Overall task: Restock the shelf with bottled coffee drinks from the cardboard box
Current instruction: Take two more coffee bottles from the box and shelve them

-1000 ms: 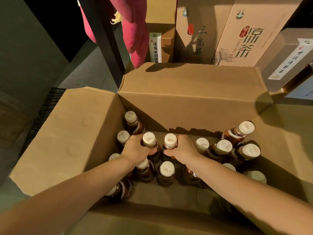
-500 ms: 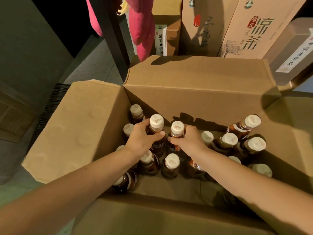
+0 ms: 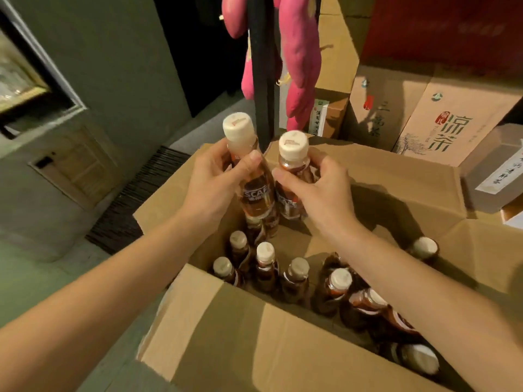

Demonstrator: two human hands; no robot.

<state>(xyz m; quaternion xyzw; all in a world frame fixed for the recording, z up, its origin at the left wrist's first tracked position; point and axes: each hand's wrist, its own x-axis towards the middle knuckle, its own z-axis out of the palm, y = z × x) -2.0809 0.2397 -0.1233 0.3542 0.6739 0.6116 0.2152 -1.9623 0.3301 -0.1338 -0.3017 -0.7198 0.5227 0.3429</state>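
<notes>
Warm light falls on a grey-green wall [image 3: 121, 66] with a wooden panel [image 3: 79, 168] and what may be a framed window [image 3: 19, 89], a dark ribbed mat [image 3: 135, 199] on the pale floor [image 3: 28, 278], a black post [image 3: 261, 80] and stacked printed cartons [image 3: 452, 117].

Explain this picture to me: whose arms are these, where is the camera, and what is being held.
No machine here: these are a person's two bare arms. The one picture comes from a wide-angle camera worn on the head, looking forward and down, so the arms reach in from below. The left hand holds a clear bottle of brown coffee drink with a white cap; the right hand holds a second such bottle. Each grip is curled round its bottle, above the open brown cardboard box. More white-capped bottles are inside it. Printed cardboard cartons sit behind.
</notes>
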